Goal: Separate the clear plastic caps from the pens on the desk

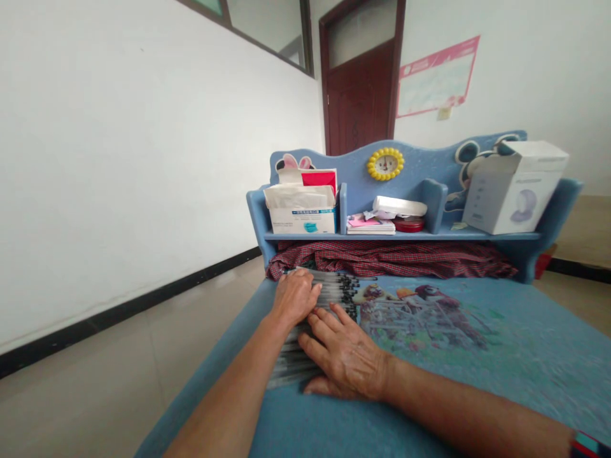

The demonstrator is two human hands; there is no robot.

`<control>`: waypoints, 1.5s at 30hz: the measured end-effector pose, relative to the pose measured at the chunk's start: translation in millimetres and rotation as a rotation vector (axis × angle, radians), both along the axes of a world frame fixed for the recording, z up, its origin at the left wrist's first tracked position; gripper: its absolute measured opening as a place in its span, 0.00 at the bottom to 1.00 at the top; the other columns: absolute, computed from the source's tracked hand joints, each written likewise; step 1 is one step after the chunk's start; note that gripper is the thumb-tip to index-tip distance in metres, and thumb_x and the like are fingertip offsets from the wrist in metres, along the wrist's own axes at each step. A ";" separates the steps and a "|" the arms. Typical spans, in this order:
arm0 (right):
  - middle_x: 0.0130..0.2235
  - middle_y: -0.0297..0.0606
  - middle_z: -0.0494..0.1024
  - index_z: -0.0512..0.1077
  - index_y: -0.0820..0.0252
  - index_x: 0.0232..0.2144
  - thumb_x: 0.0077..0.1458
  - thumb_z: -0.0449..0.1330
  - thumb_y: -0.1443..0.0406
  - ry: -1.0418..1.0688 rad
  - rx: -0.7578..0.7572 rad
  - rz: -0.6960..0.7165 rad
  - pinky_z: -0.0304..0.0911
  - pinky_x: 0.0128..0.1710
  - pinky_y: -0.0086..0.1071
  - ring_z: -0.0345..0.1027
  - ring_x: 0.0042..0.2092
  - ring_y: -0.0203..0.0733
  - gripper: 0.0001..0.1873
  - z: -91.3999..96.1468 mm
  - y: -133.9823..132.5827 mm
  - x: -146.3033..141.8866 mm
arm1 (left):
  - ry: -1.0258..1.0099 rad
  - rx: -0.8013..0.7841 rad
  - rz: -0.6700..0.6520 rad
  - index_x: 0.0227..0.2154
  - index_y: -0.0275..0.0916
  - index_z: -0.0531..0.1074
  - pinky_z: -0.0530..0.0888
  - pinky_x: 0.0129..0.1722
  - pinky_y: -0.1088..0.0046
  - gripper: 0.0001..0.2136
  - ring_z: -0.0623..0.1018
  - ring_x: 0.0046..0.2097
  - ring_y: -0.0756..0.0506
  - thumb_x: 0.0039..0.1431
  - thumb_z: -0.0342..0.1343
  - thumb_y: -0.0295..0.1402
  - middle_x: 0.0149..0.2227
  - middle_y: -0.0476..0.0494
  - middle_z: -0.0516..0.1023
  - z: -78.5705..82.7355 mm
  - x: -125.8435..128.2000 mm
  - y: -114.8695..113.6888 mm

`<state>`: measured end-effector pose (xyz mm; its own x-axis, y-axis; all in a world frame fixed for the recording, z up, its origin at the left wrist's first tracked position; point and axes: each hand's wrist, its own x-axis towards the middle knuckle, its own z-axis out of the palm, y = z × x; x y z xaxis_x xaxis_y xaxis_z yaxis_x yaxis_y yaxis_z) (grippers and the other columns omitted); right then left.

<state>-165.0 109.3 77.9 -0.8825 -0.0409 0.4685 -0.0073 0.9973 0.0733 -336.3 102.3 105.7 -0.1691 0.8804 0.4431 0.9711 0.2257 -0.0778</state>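
Observation:
A layer of many thin clear-barrelled pens (329,294) with black ends lies side by side on the blue tabletop (405,413). Their black ends point right. My left hand (296,296) rests over the left part of the far pens, its fingers bent down and its thumb apart; the fingertips are partly hidden. Nearer to me, my right hand (351,356) lies palm down across the pens with its fingers spread. The near pens show between my two wrists, and both hands cover part of the layer.
At the back, a blue shelf (305,236) carries a mask box (303,216), papers (370,226), a red round tin (409,224) and a white box (518,191). Checked cloth (391,257) lies below it. A cartoon picture (424,318) covers the tabletop's middle. A white wall (133,159) stands left.

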 end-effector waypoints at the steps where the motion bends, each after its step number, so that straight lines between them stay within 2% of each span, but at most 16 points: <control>1: 0.54 0.55 0.63 0.63 0.65 0.51 0.55 0.47 0.45 0.006 -0.007 -0.006 0.41 0.58 0.53 0.48 0.60 0.56 0.33 -0.9 -0.4 -0.4 | 0.007 -0.003 -0.002 0.36 0.35 0.73 0.66 0.45 0.66 0.12 0.72 0.45 0.40 0.59 0.48 0.37 0.41 0.38 0.74 0.4 1.1 -0.2; 7: 0.52 0.54 0.66 0.65 0.66 0.47 0.53 0.49 0.44 0.014 -0.030 0.006 0.43 0.58 0.51 0.52 0.58 0.55 0.33 0.6 -3.2 -5.1 | 0.037 -0.008 -0.014 0.36 0.33 0.73 0.66 0.46 0.65 0.12 0.72 0.46 0.40 0.59 0.49 0.36 0.43 0.36 0.74 2.9 5.9 -0.3; 12: 0.52 0.53 0.66 0.63 0.66 0.49 0.53 0.49 0.44 0.006 -0.056 0.011 0.43 0.58 0.51 0.52 0.57 0.55 0.34 0.7 -1.1 13.0 | 0.037 -0.008 -0.054 0.36 0.33 0.73 0.66 0.47 0.66 0.12 0.72 0.46 0.40 0.59 0.49 0.36 0.42 0.37 0.74 1.7 9.0 -1.2; 15: 0.55 0.53 0.64 0.62 0.66 0.50 0.55 0.51 0.48 -0.016 -0.036 0.007 0.44 0.58 0.50 0.51 0.58 0.55 0.30 -2.3 1.4 28.4 | 0.028 0.000 -0.082 0.35 0.33 0.73 0.66 0.48 0.65 0.11 0.72 0.46 0.41 0.59 0.49 0.35 0.42 0.37 0.74 0.8 11.4 -2.0; 20: 0.57 0.52 0.61 0.66 0.66 0.43 0.56 0.53 0.58 -0.074 -0.011 -0.024 0.45 0.58 0.48 0.48 0.60 0.55 0.18 -5.4 2.4 42.2 | 0.007 0.010 -0.136 0.36 0.33 0.72 0.67 0.48 0.65 0.11 0.72 0.47 0.41 0.59 0.50 0.35 0.43 0.37 0.74 0.1 15.2 -3.0; 23: 0.57 0.51 0.62 0.67 0.64 0.41 0.56 0.54 0.57 -0.062 -0.016 -0.025 0.45 0.58 0.47 0.48 0.60 0.54 0.16 -5.0 4.4 45.9 | 0.004 0.005 -0.187 0.34 0.34 0.73 0.67 0.48 0.64 0.10 0.72 0.48 0.40 0.58 0.51 0.35 0.42 0.37 0.74 0.5 17.7 -4.2; 26: 0.55 0.50 0.64 0.68 0.64 0.40 0.55 0.55 0.56 0.003 -0.057 -0.047 0.47 0.58 0.46 0.51 0.59 0.53 0.17 -2.9 13.0 51.1 | 0.001 -0.008 -0.253 0.31 0.35 0.72 0.68 0.49 0.65 0.08 0.72 0.48 0.41 0.58 0.51 0.34 0.40 0.38 0.74 1.9 20.9 -6.1; 32: 0.47 0.47 0.70 0.70 0.61 0.38 0.55 0.55 0.66 0.193 -0.279 -0.223 0.59 0.50 0.41 0.62 0.50 0.47 0.08 -8.5 46.4 62.1 | -0.023 -0.070 -0.388 0.24 0.36 0.69 0.69 0.47 0.67 0.07 0.73 0.47 0.42 0.55 0.54 0.32 0.41 0.39 0.74 6.0 30.0 -8.7; 36: 0.42 0.43 0.72 0.71 0.59 0.37 0.54 0.55 0.67 0.232 -0.419 -0.269 0.62 0.46 0.36 0.65 0.45 0.43 0.07 -16.7 57.5 63.4 | -0.098 -0.127 -0.513 0.25 0.37 0.70 0.69 0.48 0.68 0.04 0.71 0.50 0.43 0.53 0.56 0.31 0.45 0.38 0.73 7.2 35.4 -10.5; 39: 0.39 0.41 0.72 0.71 0.58 0.37 0.55 0.55 0.65 0.216 -0.447 -0.252 0.62 0.44 0.35 0.65 0.43 0.42 0.07 -18.3 56.2 60.8 | -0.146 -0.158 -0.566 0.28 0.37 0.72 0.67 0.51 0.66 0.04 0.69 0.53 0.42 0.51 0.58 0.32 0.47 0.38 0.72 7.5 38.0 -11.7; 45: 0.38 0.42 0.72 0.72 0.59 0.37 0.57 0.54 0.63 0.212 -0.408 -0.229 0.62 0.41 0.35 0.65 0.41 0.42 0.08 -18.8 51.7 51.2 | -0.149 -0.175 -0.568 0.28 0.36 0.72 0.65 0.52 0.65 0.04 0.68 0.53 0.41 0.51 0.58 0.31 0.48 0.36 0.71 7.4 41.1 -11.6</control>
<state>-113.8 161.0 59.1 -0.7311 0.3657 0.5760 0.1873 0.9194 -0.3460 -295.2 90.7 113.1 0.2987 0.9088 0.2912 0.9392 -0.3341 0.0793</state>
